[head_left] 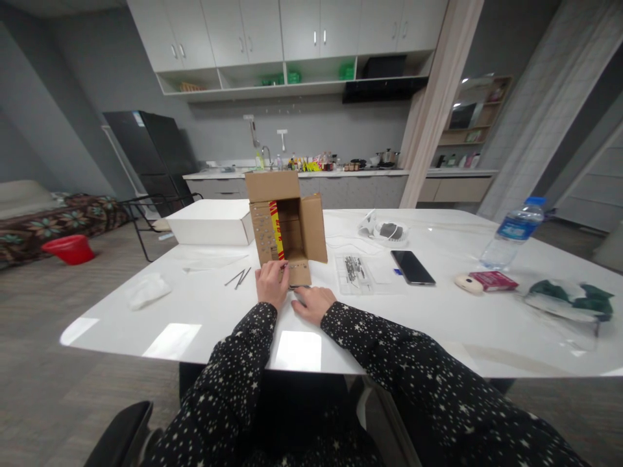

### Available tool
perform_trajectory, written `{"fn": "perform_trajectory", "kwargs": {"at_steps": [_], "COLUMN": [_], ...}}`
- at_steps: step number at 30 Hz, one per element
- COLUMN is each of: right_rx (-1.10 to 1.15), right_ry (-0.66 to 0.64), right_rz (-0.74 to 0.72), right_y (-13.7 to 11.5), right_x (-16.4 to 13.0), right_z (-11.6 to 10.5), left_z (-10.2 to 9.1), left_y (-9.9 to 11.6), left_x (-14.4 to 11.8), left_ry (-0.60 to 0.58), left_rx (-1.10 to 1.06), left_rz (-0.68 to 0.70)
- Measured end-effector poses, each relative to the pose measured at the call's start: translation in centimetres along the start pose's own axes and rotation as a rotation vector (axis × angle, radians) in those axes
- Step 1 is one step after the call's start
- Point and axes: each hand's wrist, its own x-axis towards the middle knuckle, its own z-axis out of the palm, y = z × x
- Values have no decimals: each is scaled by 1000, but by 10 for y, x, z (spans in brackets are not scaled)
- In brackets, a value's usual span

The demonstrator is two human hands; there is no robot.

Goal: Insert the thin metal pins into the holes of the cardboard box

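Observation:
An open cardboard box point(285, 224) lies on its side on the white table point(341, 324), its flaps spread and its opening facing me. My left hand point(271, 283) rests against the box's lower front flap, fingers curled at its edge. My right hand point(313, 303) lies on the table just below that flap, fingers bent over something small and dark that I cannot make out. A few thin metal rods point(238, 277) lie to the left of my left hand. Right of the box sits a clear plastic tray point(354, 272) with small metal parts.
A white box point(211, 222) stands behind the cardboard box on the left. A phone point(413, 267), a white cable bundle point(387, 230), a water bottle point(513, 233), a red packet point(494, 280) and a clear bag with green contents point(567, 301) lie to the right. A crumpled white wrapper point(147, 290) lies left.

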Motion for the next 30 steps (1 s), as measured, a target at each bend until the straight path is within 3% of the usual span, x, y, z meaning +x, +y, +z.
{"fn": "perform_trajectory", "kwargs": {"at_steps": [11, 20, 30], "right_rx": [-9, -37, -30], "right_ry": [2, -6, -13], "right_rz": [-9, -16, -11], "right_y": [1, 1, 2], "right_x": [3, 3, 5], "right_z": [3, 2, 5], "left_z": [8, 10, 12], "left_y": [-9, -9, -15], "left_x": [-6, -9, -8], "left_ry": [-210, -345, -376], "left_rx": [-109, -89, -124], "left_rz": [156, 156, 143]}}
